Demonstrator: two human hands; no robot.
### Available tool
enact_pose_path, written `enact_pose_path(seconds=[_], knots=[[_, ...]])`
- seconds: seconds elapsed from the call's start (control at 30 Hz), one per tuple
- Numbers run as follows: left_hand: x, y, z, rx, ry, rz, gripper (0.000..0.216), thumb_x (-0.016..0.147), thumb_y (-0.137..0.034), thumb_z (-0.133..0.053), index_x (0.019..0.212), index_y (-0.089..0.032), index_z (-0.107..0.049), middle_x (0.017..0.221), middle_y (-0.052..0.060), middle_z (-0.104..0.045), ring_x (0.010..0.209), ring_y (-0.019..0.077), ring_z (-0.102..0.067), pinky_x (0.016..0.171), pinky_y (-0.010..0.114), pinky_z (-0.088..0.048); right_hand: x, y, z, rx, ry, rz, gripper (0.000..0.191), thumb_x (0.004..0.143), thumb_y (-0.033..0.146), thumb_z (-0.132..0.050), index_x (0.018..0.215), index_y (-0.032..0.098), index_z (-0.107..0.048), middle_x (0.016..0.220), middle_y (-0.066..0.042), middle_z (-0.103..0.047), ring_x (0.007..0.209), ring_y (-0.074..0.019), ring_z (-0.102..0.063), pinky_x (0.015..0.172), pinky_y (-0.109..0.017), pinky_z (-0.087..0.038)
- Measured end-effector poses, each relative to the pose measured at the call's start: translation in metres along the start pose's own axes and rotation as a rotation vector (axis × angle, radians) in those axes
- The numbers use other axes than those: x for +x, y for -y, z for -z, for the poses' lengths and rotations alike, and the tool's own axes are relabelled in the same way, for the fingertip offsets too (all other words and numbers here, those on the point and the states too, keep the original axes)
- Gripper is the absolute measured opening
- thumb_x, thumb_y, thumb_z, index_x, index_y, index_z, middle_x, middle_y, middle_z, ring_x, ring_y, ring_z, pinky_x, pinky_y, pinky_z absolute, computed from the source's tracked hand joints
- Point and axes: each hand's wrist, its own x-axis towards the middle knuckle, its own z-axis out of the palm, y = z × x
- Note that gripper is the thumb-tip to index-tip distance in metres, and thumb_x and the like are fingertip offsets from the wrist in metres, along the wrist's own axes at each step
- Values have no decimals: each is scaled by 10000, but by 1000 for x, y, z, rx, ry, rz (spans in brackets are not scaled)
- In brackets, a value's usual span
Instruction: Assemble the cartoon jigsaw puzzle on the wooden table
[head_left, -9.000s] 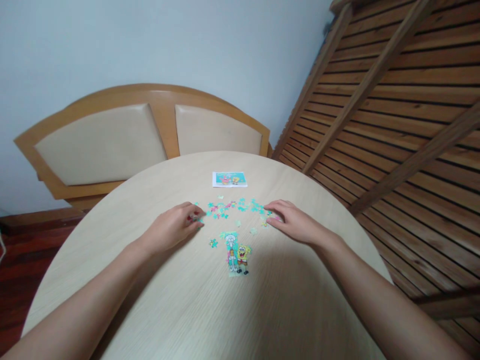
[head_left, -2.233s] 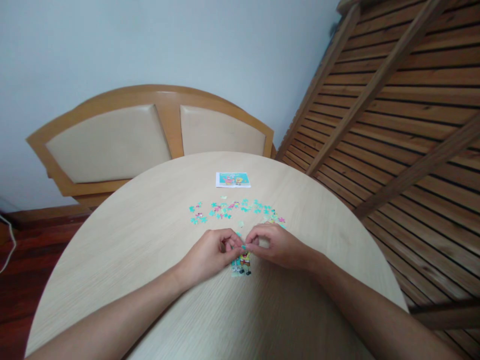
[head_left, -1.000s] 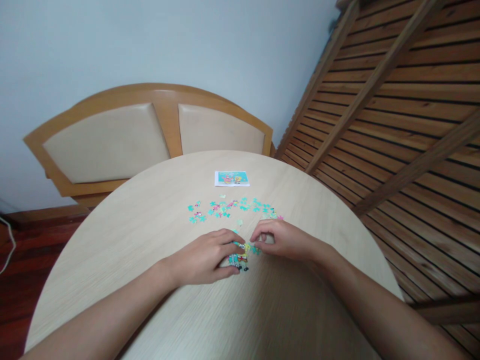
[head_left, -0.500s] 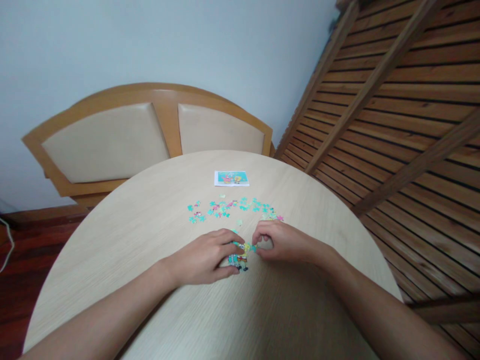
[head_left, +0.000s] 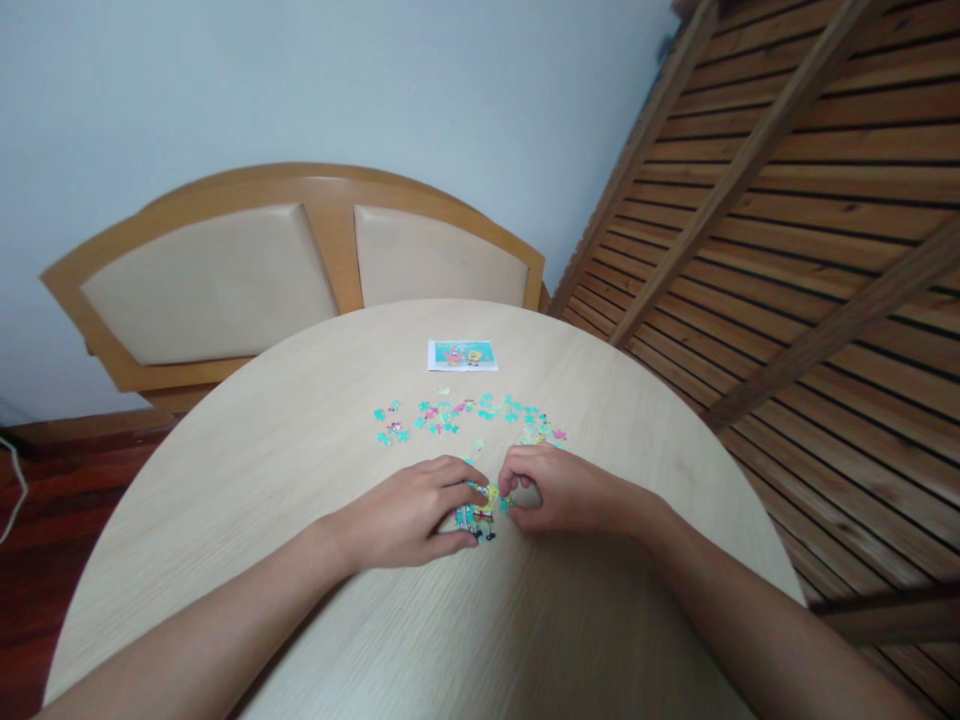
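A partly joined jigsaw puzzle (head_left: 484, 518) with a yellow cartoon figure lies flat on the table before me. My left hand (head_left: 427, 510) is curved over its left side, fingertips on its upper part and thumb at its lower edge, holding it; the palm and fingers hide some of it. Just right of the puzzle, my right hand (head_left: 544, 487) pinches a small teal puzzle piece (head_left: 505, 504) between thumb and fingers. The piece is close to the puzzle's right edge; whether they touch I cannot tell.
Loose puzzle pieces (head_left: 439, 415), teal, pink and yellow, lie scattered beyond my hands. Behind them is a picture card (head_left: 463, 355). The round wooden table (head_left: 247, 470) meets a padded bench back (head_left: 217, 285) at the far side, with a slatted wooden screen (head_left: 810, 220) at right.
My right hand has shifted slightly left and down, and the teal piece in its fingers has turned a little. My left hand stays almost still on the puzzle.
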Motion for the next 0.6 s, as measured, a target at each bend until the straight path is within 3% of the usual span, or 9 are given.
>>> enact_pose_path(seconds=[0.6], knots=[[2, -1, 1, -6, 2, 5, 341, 956, -351, -661, 1260, -199, -628, 1274, 117, -646, 1185, 282, -608, 1039, 443, -497, 1, 4, -4, -26, -18, 4, 194, 717, 174, -704, 908, 192, -678, 902, -19, -705, 846, -185, -633, 808, -306, -457]])
